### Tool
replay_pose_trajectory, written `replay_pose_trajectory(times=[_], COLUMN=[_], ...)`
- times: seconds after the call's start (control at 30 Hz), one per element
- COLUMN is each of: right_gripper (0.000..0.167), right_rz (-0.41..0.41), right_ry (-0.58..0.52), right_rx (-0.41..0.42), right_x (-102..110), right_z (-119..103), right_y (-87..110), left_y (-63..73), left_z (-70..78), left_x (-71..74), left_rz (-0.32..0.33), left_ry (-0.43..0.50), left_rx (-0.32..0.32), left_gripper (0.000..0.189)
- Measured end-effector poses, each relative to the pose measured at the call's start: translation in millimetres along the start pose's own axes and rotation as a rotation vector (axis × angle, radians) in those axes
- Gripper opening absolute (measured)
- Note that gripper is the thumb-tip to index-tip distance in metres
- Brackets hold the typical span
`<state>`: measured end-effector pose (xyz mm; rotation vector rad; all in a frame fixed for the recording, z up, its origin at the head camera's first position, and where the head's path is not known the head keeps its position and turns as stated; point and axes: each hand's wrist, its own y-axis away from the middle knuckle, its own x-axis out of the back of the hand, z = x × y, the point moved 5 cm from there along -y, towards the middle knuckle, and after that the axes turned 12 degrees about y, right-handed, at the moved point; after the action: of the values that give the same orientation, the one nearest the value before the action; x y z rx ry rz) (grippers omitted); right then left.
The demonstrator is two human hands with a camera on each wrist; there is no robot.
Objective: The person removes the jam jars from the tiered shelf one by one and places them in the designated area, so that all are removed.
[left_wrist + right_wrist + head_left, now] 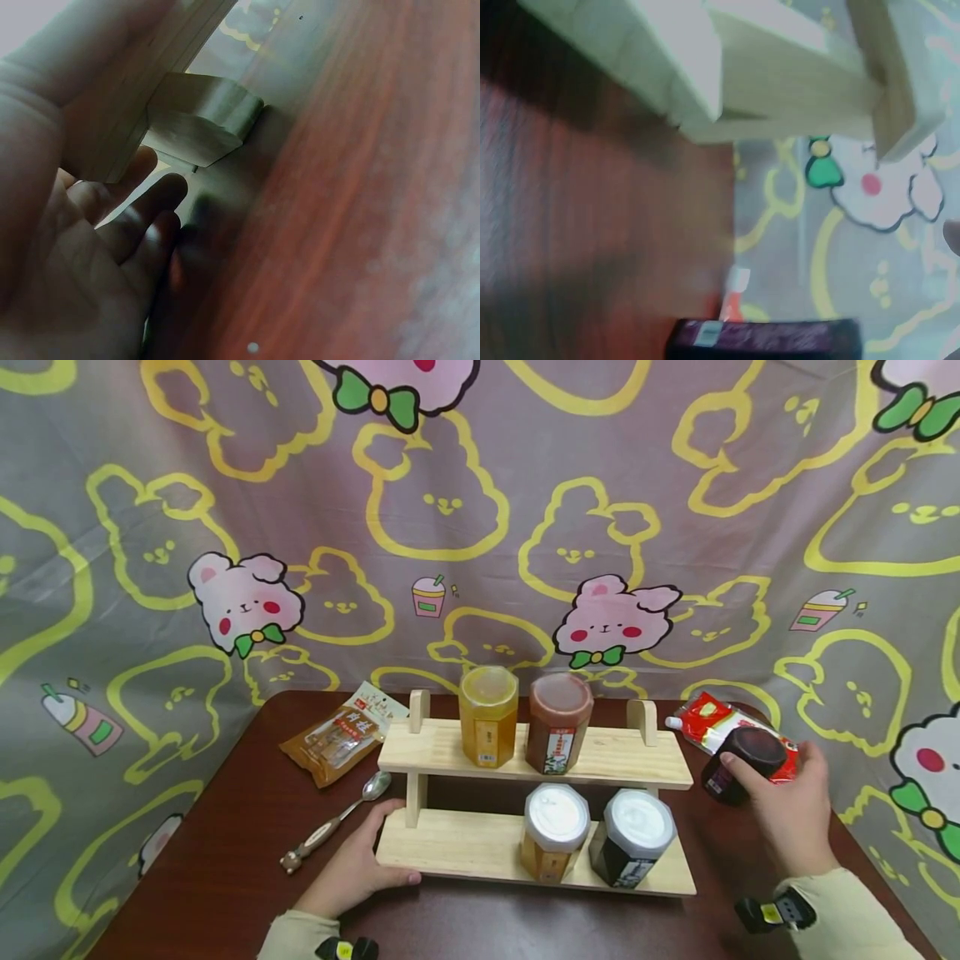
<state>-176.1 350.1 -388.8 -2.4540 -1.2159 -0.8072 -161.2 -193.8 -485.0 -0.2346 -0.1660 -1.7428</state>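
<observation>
A greyish, pink-tinged fabric backdrop (495,581), softly creased, hangs behind and beside the table (217,827). Its print mixes yellow cartoon outlines (438,553), pale rabbits (611,618) wearing green bows, and pink drink cups (429,597). The table is dark reddish-brown, wood-grained, with rounded back corners; light leaves a dull sheen on it.

No wording legible, characters on the brown packet (337,739) too blurred, print on the jar labels (560,750) too small.
</observation>
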Motion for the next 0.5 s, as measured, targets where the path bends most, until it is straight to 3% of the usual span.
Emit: replay_pose_trajectory(times=[0.5], right_gripper=[0.099], right_rz=[-0.076], right_ry=[-0.116], right_rx=[0.188], right_x=[-8.1], right_z=[-56.5], right_y=[32.2], left_y=[0.1], left_z=[-0.8], left_x=[0.3], left_rz=[0.000], left_ry=[-0.001], left_rx=[0.001], left_gripper=[0.104])
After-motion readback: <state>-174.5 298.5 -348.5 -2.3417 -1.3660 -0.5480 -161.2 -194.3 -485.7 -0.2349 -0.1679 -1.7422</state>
